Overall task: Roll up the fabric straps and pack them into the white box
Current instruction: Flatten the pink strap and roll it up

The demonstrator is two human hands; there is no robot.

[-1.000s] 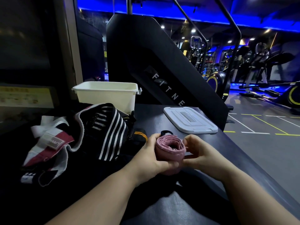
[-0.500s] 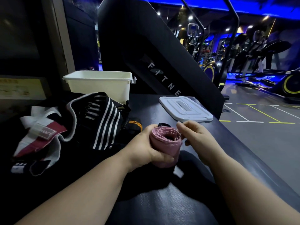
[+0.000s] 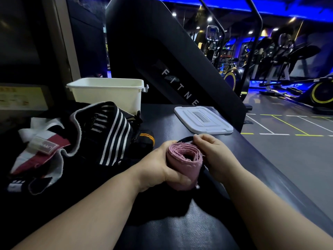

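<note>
Left of your left hand [image 3: 160,165], striped black-and-white fabric straps [image 3: 115,134] lie unrolled, the white plastic box [image 3: 108,95] beyond them. That hand grips the nearly finished pink fabric roll [image 3: 182,168], unpacked; your right hand [image 3: 214,154] pinches its black end [image 3: 184,139].

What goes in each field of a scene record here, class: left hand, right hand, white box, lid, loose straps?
left hand: grips the pink roll
right hand: pinches a dark tab at the roll's top edge
white box: open, behind the strap heap; inside not visible
lid: flat on the table, right of the box
loose straps: heaped left of the hands, unrolled
</note>
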